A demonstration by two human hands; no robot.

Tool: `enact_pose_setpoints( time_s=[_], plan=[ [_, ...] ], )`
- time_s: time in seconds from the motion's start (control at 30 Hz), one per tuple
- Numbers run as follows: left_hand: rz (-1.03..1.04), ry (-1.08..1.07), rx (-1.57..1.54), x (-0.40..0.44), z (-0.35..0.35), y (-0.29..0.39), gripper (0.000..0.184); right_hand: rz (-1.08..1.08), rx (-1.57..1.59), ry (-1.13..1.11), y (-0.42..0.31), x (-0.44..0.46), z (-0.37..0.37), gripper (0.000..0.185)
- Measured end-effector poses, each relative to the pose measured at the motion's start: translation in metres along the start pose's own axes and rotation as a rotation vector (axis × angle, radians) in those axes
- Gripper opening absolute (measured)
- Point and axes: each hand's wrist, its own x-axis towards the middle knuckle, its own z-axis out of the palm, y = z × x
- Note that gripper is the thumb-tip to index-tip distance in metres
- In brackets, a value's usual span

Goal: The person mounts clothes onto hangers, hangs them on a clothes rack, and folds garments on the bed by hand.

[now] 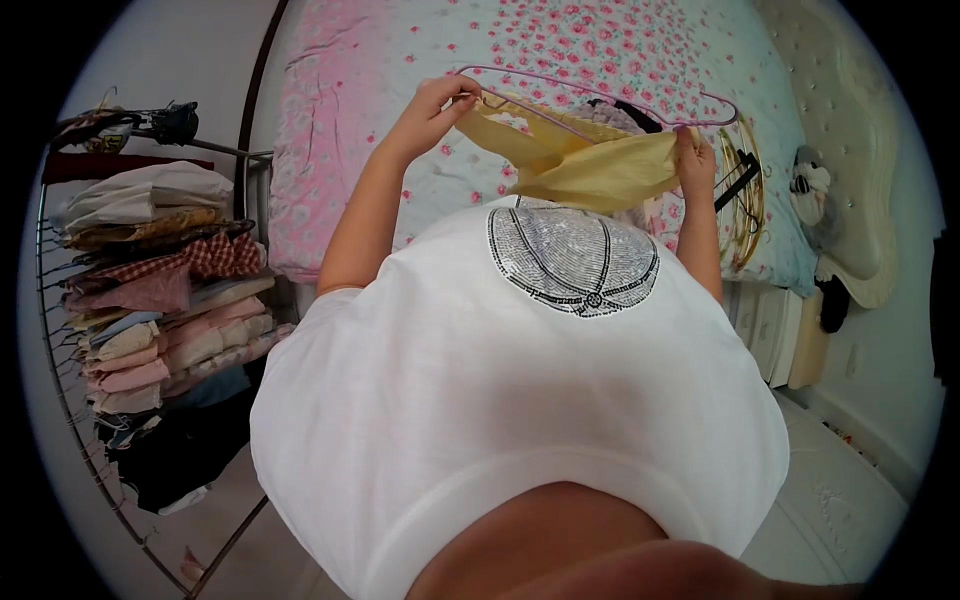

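Observation:
A yellow garment (610, 175) of thin cloth is stretched between my two hands above the bed. My left hand (443, 105) is closed on its upper left edge, with one end of a purple hanger (560, 78) at the fingers. On the other side, my right hand (695, 158) pinches the garment's right edge, just below the hanger. The hanger's hook points to the right. Whether the hanger passes inside the cloth I cannot tell. Part of the garment's lower edge is hidden by my white shirt (520, 390).
The bed (350, 130) has a pink flowered cover. Several gold hangers (745, 215) and a black hanger (737, 180) lie at its right, near a plush toy (812, 180). Dark and lilac cloth (625, 115) lies behind the garment. A clothes rack (65, 380) full of clothes stands left.

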Motion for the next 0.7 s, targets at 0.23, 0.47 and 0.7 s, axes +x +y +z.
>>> enact_pose_setpoints(
  time_s=[0.23, 0.47, 0.7],
  plan=[
    [-0.099, 0.056, -0.346, -0.005, -0.012, -0.009, 0.012, -0.054, -0.061, -0.005, -0.004, 0.002, 0.0, 0.04],
    [-0.102, 0.083, -0.315, -0.005, -0.016, 0.002, 0.012, -0.263, -0.317, -0.088, -0.003, 0.0, 0.012, 0.028],
    [0.101, -0.056, -0.037, 0.012, 0.013, 0.034, 0.015, -0.278, -0.493, 0.165, -0.024, -0.013, 0.059, 0.029]
  ],
)
